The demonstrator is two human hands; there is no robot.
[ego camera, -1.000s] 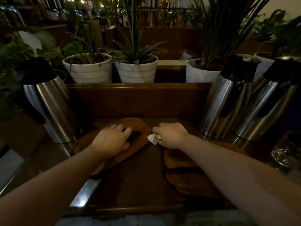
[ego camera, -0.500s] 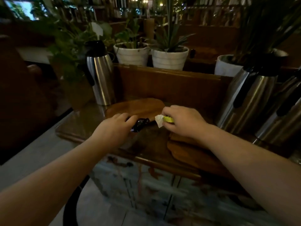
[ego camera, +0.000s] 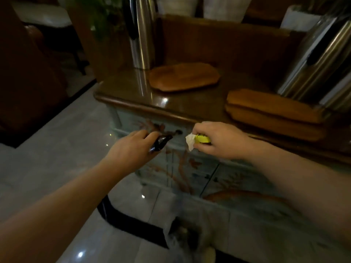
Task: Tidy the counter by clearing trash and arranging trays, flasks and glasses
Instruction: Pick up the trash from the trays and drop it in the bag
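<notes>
My left hand [ego camera: 131, 150] is closed on a crumpled black wrapper [ego camera: 160, 142], held in the air in front of the counter's edge. My right hand [ego camera: 216, 142] pinches a white and yellow scrap of paper [ego camera: 197, 139], level with the left hand and below the countertop. On the dark wooden counter [ego camera: 176, 108] lies one wooden tray [ego camera: 183, 76] at the back left. Two stacked wooden trays [ego camera: 269, 109] lie to the right. A steel flask [ego camera: 141, 33] stands at the counter's left end. More steel flasks [ego camera: 322, 59] lean into view at the right.
The counter tops a pale painted cabinet [ego camera: 190, 168] with doors. A bin with a black rim [ego camera: 133, 224] and a clear bag stands on the shiny tiled floor [ego camera: 62, 149] below my hands. White plant pots [ego camera: 226, 6] sit behind the wooden back panel.
Both hands have lifted the scraps off the counter and drawn back and down past its front edge. My view has tilted down, so the floor and bin now show.
</notes>
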